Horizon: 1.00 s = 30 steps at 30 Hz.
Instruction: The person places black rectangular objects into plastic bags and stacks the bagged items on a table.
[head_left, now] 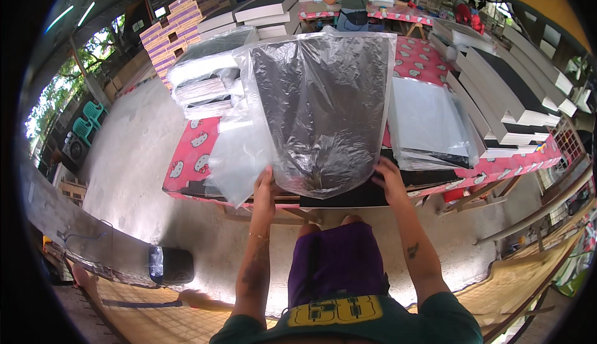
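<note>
A clear plastic bag (324, 108) with a flat black sheet or stack inside lies in front of me, its surface wrinkled and shiny. My left hand (264, 190) grips the near left edge of this bag, fingers closed at its side. At the near right corner, my right hand (390, 179) holds the opposite edge, its fingertips partly hidden. Loose clear plastic bags (239, 154) spread out beside my left hand. To the right of the black-filled bag rests a pile of flat clear plastic bags (429, 120).
A pink patterned cloth (186, 160) covers the table. Wrapped stacks (208, 80) stand at its left, and long black-topped white stacks (507, 89) at its right. Farther back, a person (356, 2) works at another table. A broom (202, 299) lies behind me.
</note>
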### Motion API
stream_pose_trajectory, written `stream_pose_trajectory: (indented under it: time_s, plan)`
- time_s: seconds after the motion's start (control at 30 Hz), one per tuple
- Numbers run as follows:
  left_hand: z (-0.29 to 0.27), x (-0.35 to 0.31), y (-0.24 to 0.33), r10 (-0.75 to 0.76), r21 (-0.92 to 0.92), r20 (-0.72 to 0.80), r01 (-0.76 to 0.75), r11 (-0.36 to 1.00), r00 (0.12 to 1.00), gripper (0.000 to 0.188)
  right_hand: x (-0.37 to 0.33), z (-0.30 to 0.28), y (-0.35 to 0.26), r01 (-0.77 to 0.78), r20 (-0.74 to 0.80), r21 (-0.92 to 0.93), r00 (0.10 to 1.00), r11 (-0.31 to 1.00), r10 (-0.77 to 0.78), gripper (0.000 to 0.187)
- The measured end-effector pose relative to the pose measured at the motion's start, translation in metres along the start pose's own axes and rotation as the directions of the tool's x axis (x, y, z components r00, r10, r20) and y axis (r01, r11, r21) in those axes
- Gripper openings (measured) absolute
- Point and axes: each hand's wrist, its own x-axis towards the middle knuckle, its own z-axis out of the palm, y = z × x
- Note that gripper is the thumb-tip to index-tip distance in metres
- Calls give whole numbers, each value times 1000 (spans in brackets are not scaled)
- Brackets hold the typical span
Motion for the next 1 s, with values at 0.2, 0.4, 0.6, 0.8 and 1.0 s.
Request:
stream_pose_trajectory:
  time_s: [0.2, 0.4, 0.6, 0.8, 1.0]
  plan:
    - [31, 33, 9, 437, 189, 181, -467, 864, 881, 29, 8, 29, -26, 311, 106, -175, 949, 934, -296, 32]
    - [137, 17, 38, 528, -42, 133, -527, 849, 839, 28, -3, -12, -42, 270, -28, 463, 956, 844, -291, 28]
    - [200, 25, -22, 368, 363, 318, -470, 804, 874, 30, 20, 19, -87, 395, -328, 678, 917, 620, -226, 44]
    - [150, -44, -80, -232, 471, 498, -36, 882, 835, 25, 69, -45, -92, 563, -646, 557, 755, 610, -107, 37]
    - [-14, 34, -7, 467, 909, 377, -416, -21, 800, 21, 98, -120, -80, 480, -776, 334, 628, 811, -52, 44]
